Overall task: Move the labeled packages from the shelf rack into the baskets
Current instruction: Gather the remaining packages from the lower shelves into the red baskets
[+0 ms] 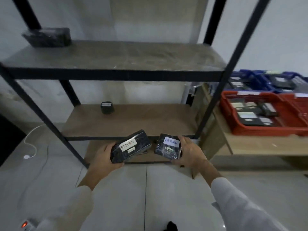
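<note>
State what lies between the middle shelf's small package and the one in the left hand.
Head view: only bare shelf board between the small package and the RETURN package in the left hand.

both arms reach forward and down, side by side, with white sleeves ending short of the bare forearms. the left grip curls round the near end of a long black package, thumb along its near edge. the right grip clasps a squarer black package from its right side, fingers over the far edge and thumb at the near one.
</note>
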